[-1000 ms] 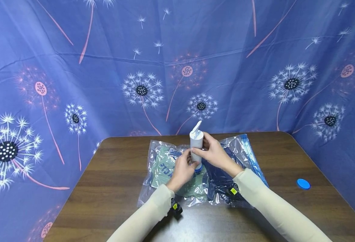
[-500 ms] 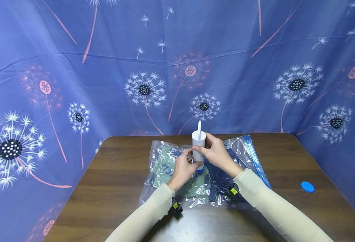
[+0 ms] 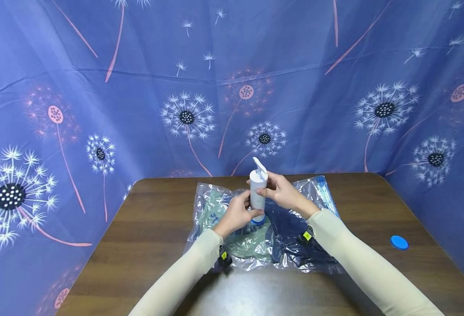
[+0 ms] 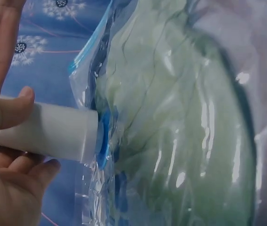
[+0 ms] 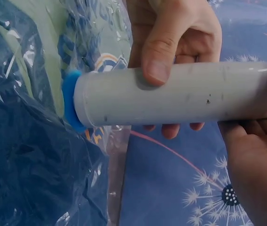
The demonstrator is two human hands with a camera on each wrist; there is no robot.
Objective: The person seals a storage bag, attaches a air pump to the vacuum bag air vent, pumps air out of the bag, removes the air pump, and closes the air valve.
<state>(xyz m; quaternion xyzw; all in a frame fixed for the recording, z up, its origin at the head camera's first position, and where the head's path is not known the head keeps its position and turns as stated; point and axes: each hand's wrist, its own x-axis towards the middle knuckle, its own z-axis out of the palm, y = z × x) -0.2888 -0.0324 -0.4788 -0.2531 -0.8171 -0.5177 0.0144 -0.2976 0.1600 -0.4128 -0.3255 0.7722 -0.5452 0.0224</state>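
Note:
A white cylindrical pump point(image 3: 257, 199) stands upright on the blue valve point(image 3: 258, 220) of a clear plastic storage bag point(image 3: 204, 189). Its flip-up top point(image 3: 260, 165) is raised. Folded green cloth point(image 4: 180, 117) and dark blue cloth point(image 5: 30, 174) lie inside the bag. My left hand point(image 3: 237, 214) grips the pump low down, thumb in front and fingers behind. Higher up, my right hand point(image 3: 282, 193) wraps its fingers round the pump, thumb across the front. Both wrist views show the pump's base right at the blue valve.
A round blue cap point(image 3: 399, 242) lies on the wooden table point(image 3: 149, 237), right of the bag. The bag's blue zip edge point(image 3: 327, 195) runs along its right side. Behind the table hangs a blue dandelion-print cloth point(image 3: 232, 87).
The pump has turned about its upright axis, its raised top swinging from right-leaning through upright to left-leaning. My right fingers and thumb have shifted round it. The bag and cap stay put.

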